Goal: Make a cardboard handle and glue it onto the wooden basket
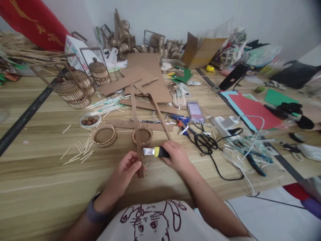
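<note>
Near the table's front, my left hand (130, 164) pinches the near end of a long, narrow cardboard strip (134, 113). My right hand (177, 154) is closed around a black and yellow utility knife (160, 152). Its metal tip points left, close beside the strip; I cannot tell whether it touches. A second cardboard strip (160, 117) runs from the cardboard pile down to my right hand. Behind the first strip stands a small round stick-walled basket (147, 129), partly covered by it. A larger round basket (103, 135) sits to its left.
Loose sticks (80, 150) and a bowl of brown balls (90, 119) lie left. Lidded baskets (99, 72) with tall handles stand behind them. Cardboard sheets (145, 72) fill the middle back. A blue glue gun (179, 117), scissors (200, 139), cables and a power strip (222, 126) lie right.
</note>
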`<action>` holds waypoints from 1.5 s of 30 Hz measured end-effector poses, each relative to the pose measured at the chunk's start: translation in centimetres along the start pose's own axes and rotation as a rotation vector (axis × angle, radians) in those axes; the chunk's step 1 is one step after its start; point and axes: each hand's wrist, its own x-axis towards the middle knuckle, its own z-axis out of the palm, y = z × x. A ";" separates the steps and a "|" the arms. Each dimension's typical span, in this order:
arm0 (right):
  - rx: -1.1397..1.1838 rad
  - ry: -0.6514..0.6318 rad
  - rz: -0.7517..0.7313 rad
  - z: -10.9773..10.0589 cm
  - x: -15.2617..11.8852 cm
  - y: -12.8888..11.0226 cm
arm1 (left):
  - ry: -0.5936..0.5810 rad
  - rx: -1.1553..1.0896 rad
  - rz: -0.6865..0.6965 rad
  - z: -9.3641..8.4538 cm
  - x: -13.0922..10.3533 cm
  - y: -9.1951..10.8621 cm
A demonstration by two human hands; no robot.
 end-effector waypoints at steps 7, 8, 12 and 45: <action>-0.053 -0.041 -0.081 0.7 -0.1 -0.8 | -0.008 0.093 0.006 0.2 0.1 -0.5; -0.058 -0.045 -0.069 0.8 -0.1 -0.8 | -0.010 0.107 0.005 0.2 0.1 -0.6; -0.066 -0.067 -0.049 0.8 0.0 -0.8 | -0.011 0.141 0.005 0.2 0.1 -0.9; -0.019 0.038 0.031 -0.2 -0.2 0.4 | -0.039 0.119 0.007 -0.2 0.0 -1.1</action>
